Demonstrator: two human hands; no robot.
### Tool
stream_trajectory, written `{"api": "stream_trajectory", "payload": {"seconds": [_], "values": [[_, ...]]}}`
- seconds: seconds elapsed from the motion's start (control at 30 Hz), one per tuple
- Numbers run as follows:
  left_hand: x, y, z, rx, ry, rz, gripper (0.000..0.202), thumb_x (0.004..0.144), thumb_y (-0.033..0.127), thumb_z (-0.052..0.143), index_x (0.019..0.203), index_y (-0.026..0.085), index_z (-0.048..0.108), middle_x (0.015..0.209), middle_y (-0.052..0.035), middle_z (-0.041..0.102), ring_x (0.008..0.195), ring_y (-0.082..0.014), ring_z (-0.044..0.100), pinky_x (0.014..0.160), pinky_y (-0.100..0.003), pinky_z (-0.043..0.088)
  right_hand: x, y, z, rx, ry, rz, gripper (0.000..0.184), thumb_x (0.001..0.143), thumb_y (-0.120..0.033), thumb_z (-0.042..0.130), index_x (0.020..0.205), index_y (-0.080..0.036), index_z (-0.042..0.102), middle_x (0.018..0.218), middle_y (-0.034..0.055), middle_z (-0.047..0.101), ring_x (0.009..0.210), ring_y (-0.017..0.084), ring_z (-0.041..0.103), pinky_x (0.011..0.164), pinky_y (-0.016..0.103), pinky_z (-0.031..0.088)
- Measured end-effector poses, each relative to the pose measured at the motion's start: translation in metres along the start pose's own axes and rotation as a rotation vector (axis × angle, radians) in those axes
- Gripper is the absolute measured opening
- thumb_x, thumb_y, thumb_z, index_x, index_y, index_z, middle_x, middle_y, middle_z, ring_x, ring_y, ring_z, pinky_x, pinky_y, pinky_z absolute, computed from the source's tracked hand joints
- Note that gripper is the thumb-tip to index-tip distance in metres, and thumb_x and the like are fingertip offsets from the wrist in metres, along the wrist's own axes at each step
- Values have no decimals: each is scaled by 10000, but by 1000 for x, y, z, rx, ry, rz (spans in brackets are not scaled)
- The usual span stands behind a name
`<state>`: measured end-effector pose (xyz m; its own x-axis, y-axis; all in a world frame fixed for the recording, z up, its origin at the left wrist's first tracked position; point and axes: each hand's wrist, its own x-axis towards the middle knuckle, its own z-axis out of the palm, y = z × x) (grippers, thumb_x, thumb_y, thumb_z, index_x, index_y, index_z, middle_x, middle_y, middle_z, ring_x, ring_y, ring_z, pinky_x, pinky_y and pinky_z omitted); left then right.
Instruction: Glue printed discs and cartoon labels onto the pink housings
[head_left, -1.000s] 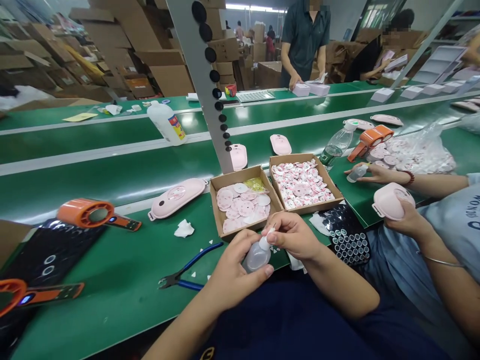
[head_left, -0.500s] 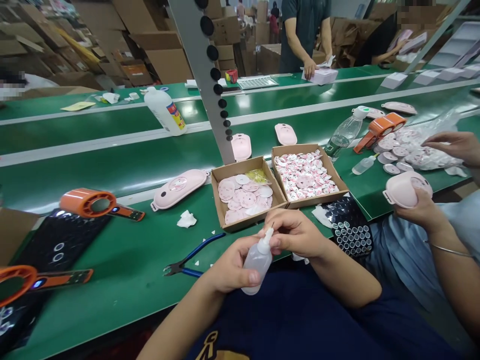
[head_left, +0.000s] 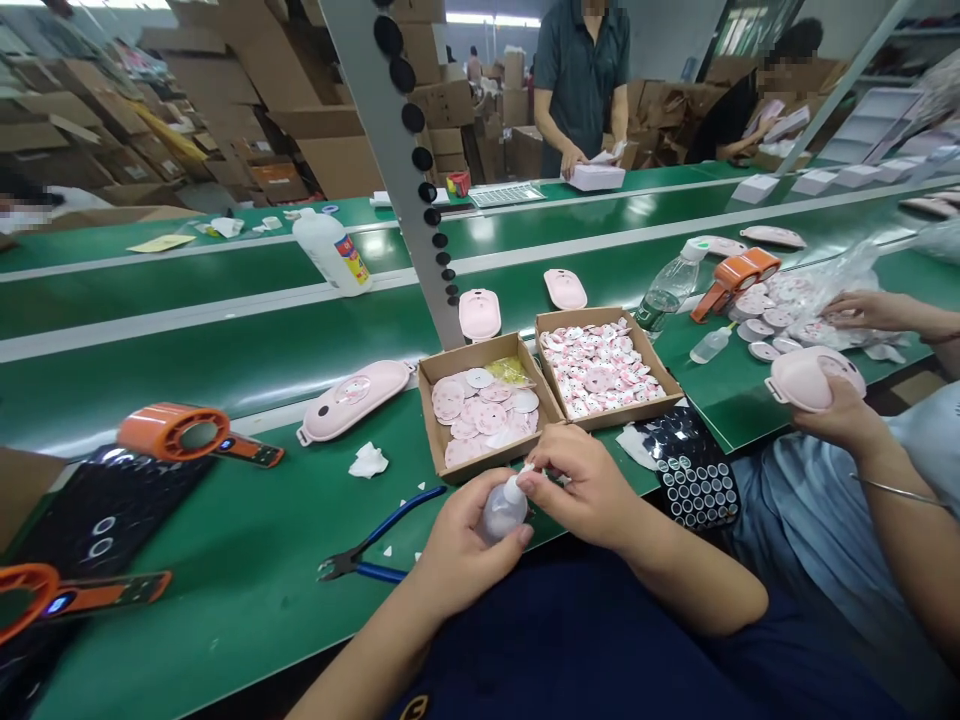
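Note:
My left hand is wrapped round a small clear squeeze bottle at the near edge of the green table. My right hand pinches the bottle's white nozzle tip with thumb and fingers. Just beyond my hands stands a cardboard box of round pink discs, and beside it a second box of small pink-and-white pieces. Blue-handled cutters lie to the left of my left hand.
A pink fan casing and white scrap lie left of the boxes. Orange hand fans rest on black trays at far left. A black sticker sheet lies at right. A neighbouring person's hand holds a pink casing.
The bottle has dropped lower and tilted in my left hand; my right hand stays pinched on its nozzle. The neighbour's far hand stays reaching into the pile of pink discs.

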<state>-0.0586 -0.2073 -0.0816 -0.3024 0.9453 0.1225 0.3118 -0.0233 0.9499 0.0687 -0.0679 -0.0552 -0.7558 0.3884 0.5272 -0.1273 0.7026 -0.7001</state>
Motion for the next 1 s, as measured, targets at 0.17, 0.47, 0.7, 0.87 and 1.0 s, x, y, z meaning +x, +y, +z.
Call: {"api": "stream_trajectory", "payload": {"seconds": [0.17,0.47,0.7,0.87,1.0], "values": [[3,-1,7,382,160,213,271,861,188,578,1131,207,588,1029,-87,712,937,-244,680,799,-354,549,2,-3,4,-273,-83,4,480,1040,-390,394,612,-192,480,604,5,516,614,138,476,626,300,311],[-6,2,4,77,73,71,284,684,275,708,955,193,695,846,-46,738,727,-223,685,711,-326,564,3,-8,5,-111,-111,-242,424,1054,-326,321,649,-215,384,594,-30,429,580,124,397,577,280,302],[-16,-11,3,-365,-214,-117,360,646,421,767,843,186,577,659,5,573,570,-140,493,565,-259,434,4,-14,7,-88,-171,-370,449,1064,-351,248,646,-224,351,589,-26,409,583,137,367,588,299,309],[-15,-11,3,-573,-314,-135,426,663,404,790,934,187,542,687,15,558,578,-111,450,558,-221,385,4,-21,5,-109,-159,-334,464,1070,-344,272,647,-204,399,578,-24,445,598,130,396,597,292,297],[-5,-1,0,-349,-101,-28,394,637,316,781,971,163,638,816,-34,635,693,-159,534,636,-255,433,3,-17,3,-21,-135,-195,569,1025,-579,340,630,-184,448,605,-16,477,616,120,441,602,272,305]]}}
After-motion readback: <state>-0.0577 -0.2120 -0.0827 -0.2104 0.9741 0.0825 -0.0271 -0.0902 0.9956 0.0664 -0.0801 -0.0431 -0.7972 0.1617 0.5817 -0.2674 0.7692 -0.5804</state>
